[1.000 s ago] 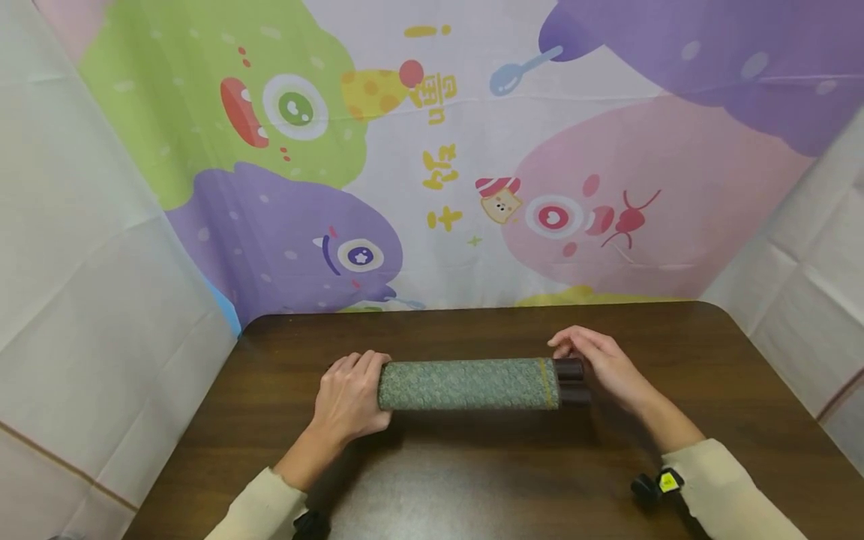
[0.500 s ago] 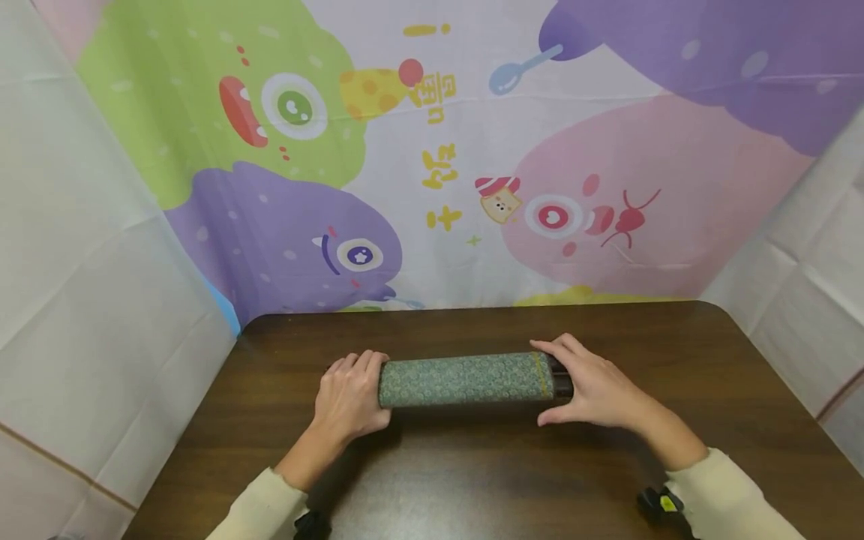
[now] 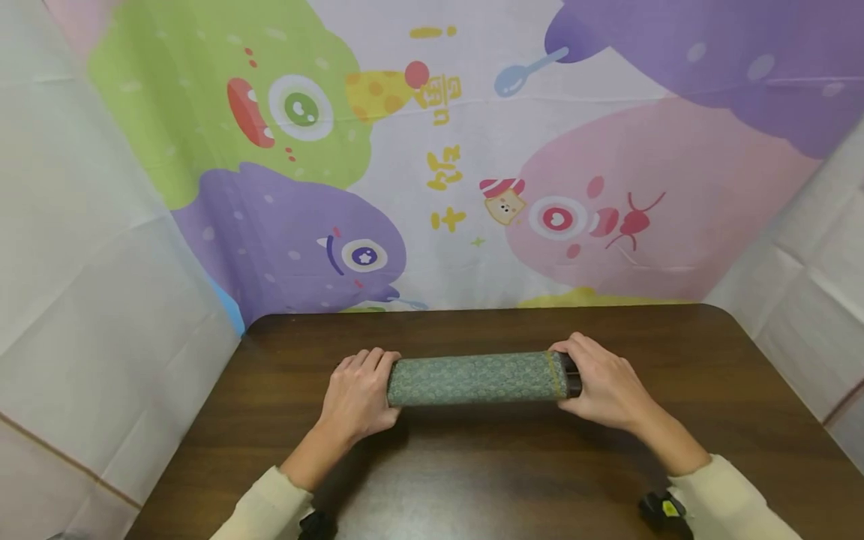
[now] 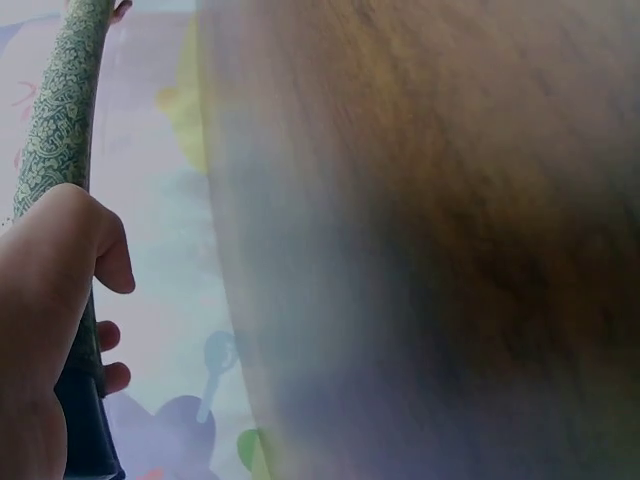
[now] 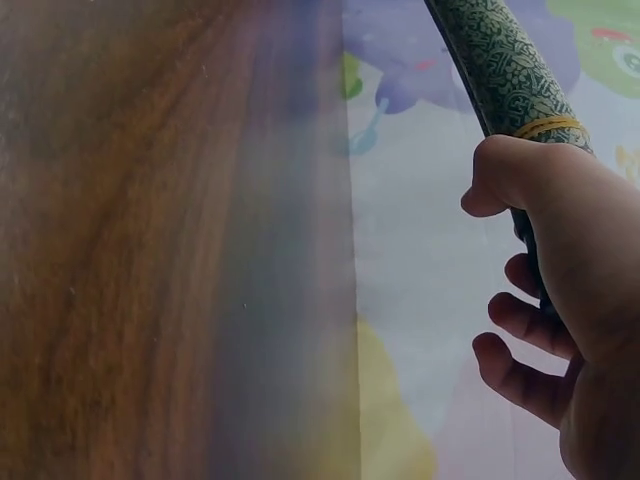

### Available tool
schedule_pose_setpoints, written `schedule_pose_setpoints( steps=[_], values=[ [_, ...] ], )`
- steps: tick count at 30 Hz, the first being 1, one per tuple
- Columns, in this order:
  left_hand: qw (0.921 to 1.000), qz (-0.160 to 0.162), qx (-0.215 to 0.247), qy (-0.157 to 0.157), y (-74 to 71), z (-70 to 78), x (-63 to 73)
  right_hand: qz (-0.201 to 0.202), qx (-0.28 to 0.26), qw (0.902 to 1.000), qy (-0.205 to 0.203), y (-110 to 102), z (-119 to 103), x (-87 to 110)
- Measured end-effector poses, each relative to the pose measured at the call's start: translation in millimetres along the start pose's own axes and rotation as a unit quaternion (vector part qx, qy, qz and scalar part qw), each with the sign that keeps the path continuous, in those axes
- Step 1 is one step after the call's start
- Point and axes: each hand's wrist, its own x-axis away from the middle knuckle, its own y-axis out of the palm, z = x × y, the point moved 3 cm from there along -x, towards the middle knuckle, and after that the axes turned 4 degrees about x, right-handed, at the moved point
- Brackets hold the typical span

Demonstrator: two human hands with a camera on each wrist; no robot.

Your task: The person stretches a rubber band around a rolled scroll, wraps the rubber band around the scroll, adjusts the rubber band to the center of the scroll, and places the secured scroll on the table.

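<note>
A rolled scroll (image 3: 472, 379) in green patterned cloth lies level between my two hands, close over the table. Dark rod ends (image 3: 574, 385) stick out at its right end, near a thin yellow band. My left hand (image 3: 358, 394) grips the left end, its thumb below and fingers over the top. In the left wrist view a dark end piece (image 4: 88, 425) shows below that hand. My right hand (image 3: 604, 382) holds the right end by the rods, thumb under and fingers above. The right wrist view shows the thumb beside the yellow band (image 5: 550, 125) and several fingers curled behind.
A dark brown wooden table (image 3: 472, 480) spreads under the hands. Behind its far edge hangs a cloth backdrop (image 3: 459, 277) with cartoon monsters. Pale panels (image 3: 101, 262) stand at both sides. A dark device sits at each wrist.
My right hand, at first loosely beside the rods, has opened around the scroll's right end and closed on it. That end has risen slightly. The left hand keeps its grip.
</note>
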Motion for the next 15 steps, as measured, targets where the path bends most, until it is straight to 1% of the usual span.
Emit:
schedule_pose_setpoints(
  steps=[5, 10, 12, 15],
  values=[
    [0.9998, -0.017, -0.006, -0.004, 2.5, 1.9, -2.2, 0.01, -0.003, 0.9999, -0.003, -2.6, 5.6, -0.3],
    [0.9992, -0.036, -0.011, -0.01, 6.5, -3.0, -4.6, 0.025, 0.0, 0.9997, -0.007, -4.2, 10.4, 0.9],
    [0.9991, -0.039, -0.008, -0.013, 7.9, -6.0, -5.4, 0.029, 0.003, 0.9996, -0.006, -4.7, 12.4, 1.6],
    [0.9994, -0.031, 0.008, -0.015, 10.2, -11.1, -5.8, 0.025, 0.013, 0.9996, -0.004, -4.7, 12.8, 2.1]
  ],
)
